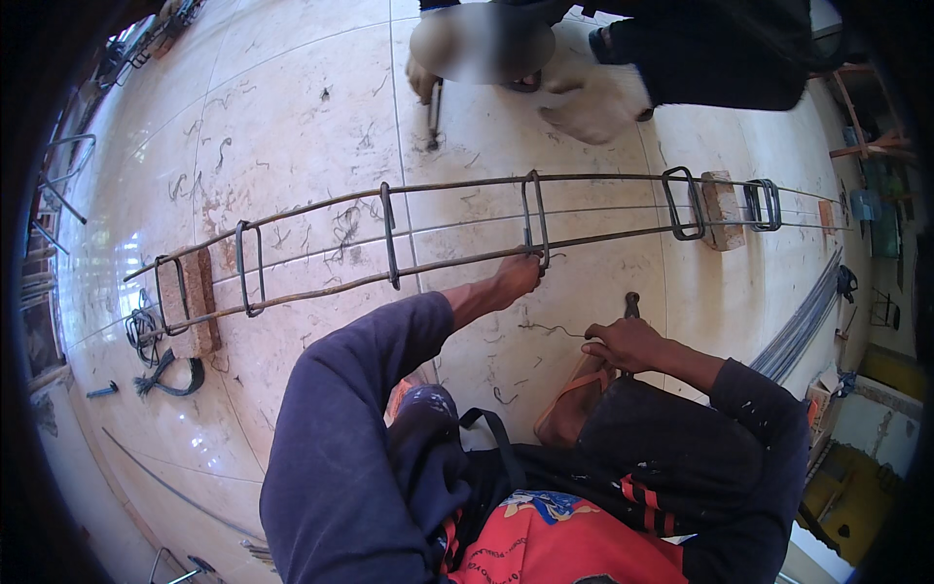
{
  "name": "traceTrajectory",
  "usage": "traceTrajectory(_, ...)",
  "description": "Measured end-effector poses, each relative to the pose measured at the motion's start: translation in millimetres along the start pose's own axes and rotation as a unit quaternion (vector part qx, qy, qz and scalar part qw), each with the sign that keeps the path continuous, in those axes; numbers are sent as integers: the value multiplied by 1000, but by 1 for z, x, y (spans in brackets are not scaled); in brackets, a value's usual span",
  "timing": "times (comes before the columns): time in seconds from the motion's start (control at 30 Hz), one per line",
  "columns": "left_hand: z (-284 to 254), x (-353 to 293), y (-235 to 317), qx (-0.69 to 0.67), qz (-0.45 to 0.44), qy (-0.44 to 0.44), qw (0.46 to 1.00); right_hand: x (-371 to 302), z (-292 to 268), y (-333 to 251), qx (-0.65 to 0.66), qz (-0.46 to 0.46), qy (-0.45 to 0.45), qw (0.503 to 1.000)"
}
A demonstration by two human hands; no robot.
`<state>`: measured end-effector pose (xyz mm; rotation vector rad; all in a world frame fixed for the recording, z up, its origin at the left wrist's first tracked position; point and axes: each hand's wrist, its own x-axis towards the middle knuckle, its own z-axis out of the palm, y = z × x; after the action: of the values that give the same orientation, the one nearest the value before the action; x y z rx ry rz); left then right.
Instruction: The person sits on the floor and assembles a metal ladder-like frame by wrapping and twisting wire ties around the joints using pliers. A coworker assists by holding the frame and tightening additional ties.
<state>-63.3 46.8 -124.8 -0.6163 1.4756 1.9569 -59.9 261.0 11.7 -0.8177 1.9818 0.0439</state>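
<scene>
A long rebar cage [326, 290] with rectangular stirrups stretches across in front of me. My left hand [519, 275] is closed at its near bar, where a stirrup [526, 209] meets the bar; the fingertips are partly hidden. A short thin wire end sticks out beside them. Lower and to the right, my right hand [628, 343] grips dark pincers [632, 304], their head pointing away from me, apart from the cage. A thin bent wire [555, 329] runs left from near those fingers; I cannot tell whether they hold it.
Blocks prop the cage at left [199, 302] and right [722, 209]. Across it another person's hand [421, 83] holds a metal tool [434, 115]. Wire scraps litter the tiles. A bundle of thin rods [800, 316] lies at right, a wire coil [143, 331] at left.
</scene>
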Motion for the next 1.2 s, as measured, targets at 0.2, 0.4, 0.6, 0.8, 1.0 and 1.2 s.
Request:
traceTrajectory(0.2,-17,-38,-7,230,122,77,963,-1,-7,-7,4,29,-30,999)
traceTrajectory(0.4,-23,-101,23,507,380,-60,771,-7,-3,0,12,45,-32,998)
traceTrajectory(0.6,-26,-110,69,605,428,103,663,-7,-3,-2,7,30,-16,999)
traceTrajectory(0.8,-25,-104,53,650,394,127,637,-3,-17,-8,9,9,-3,1000)
traceTrajectory(1.0,-29,-82,59,648,396,115,640,-10,-20,-9,38,3,35,999)
traceTrajectory(1.2,-28,-69,63,649,293,91,696,-21,-36,-17,101,8,89,991)
